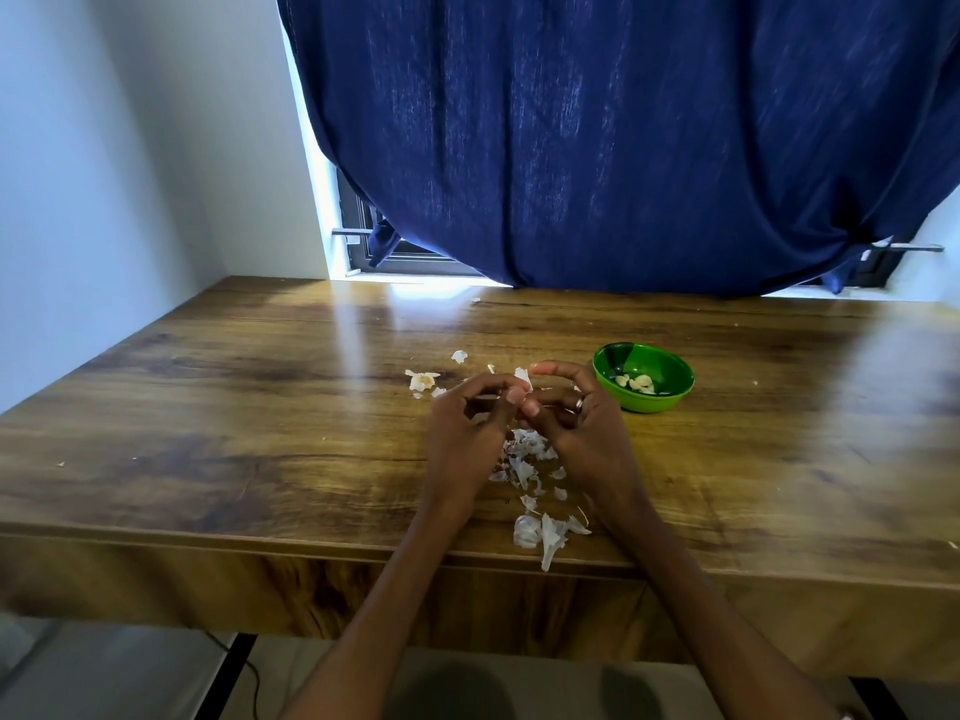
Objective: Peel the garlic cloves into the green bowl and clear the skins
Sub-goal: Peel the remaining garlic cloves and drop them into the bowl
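Note:
Both hands meet over the middle of the wooden table. My left hand and my right hand pinch a small garlic clove between their fingertips; the clove is mostly hidden, with a white flake of skin sticking up from it. The green bowl stands just right of my right hand and holds several peeled cloves. Loose white garlic skins lie scattered under and below my hands, down to the table's front edge.
A garlic root remnant with skin and small flakes lie left of and beyond my hands. A dark blue curtain hangs over the window behind the table. A white wall is at the left.

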Demonstrator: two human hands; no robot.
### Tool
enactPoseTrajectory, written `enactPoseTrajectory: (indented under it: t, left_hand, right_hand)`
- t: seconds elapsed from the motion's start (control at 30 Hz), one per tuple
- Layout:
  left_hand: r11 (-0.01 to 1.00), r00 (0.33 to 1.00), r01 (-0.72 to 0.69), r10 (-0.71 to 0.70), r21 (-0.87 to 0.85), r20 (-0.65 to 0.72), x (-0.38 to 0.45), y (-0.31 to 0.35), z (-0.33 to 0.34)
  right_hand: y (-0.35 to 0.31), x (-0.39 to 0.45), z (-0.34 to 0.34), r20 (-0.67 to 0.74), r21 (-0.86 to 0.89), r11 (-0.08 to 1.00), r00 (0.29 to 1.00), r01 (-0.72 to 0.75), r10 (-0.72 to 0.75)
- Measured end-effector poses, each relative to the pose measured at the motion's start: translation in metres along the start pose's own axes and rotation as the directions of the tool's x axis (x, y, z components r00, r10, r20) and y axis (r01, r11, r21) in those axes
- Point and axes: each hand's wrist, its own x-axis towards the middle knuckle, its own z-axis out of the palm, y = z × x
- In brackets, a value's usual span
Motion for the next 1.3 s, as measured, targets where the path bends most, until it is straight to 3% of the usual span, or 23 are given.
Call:
enactPoseTrajectory:
  t: [0.1, 0.2, 0.57, 0.83, 0.97, 1.3]
  left_hand:
    - [0.979, 0.987, 0.15, -0.14, -0.14, 0.076, 0.0008, 0.0013, -0.003]
    - [0.955, 0.98, 0.189, -0.168, -0.229, 0.108, 0.0003, 0.0008, -0.0059]
    - [0.979, 0.989, 0.125, -0.136, -0.161, -0.059, 0.0004, 0.0041, -0.0071]
    - [0.998, 0.995, -0.061, 0.063, 0.023, -0.078, 0.0027, -0.0021, -0.0058]
    - [0.989, 0.989, -0.139, 0.141, 0.054, -0.032, 0.0009, 0.0005, -0.0033]
    - [0.998, 0.988, -0.067, 0.066, 0.003, 0.139, 0.0018, 0.0007, -0.004]
  right_hand:
    - [-0.003, -0.001, 0.0005, 0.029, 0.001, 1.0, 0.999, 0.019, -0.019]
    - [-0.0056, -0.003, 0.0007, 0.047, 0.017, 0.999, 0.998, 0.035, -0.036]
    - [-0.0058, -0.0046, 0.0042, -0.005, -0.074, 0.987, 0.99, 0.139, -0.14]
    - [-0.0038, -0.004, 0.0036, 0.018, -0.012, 0.998, 0.998, 0.063, -0.063]
    - [-0.0062, -0.0042, 0.0027, -0.007, 0.056, 0.997, 0.999, 0.05, -0.049]
    - [-0.0015, -0.0016, 0.0002, 0.07, 0.116, 0.992, 0.997, -0.048, 0.04]
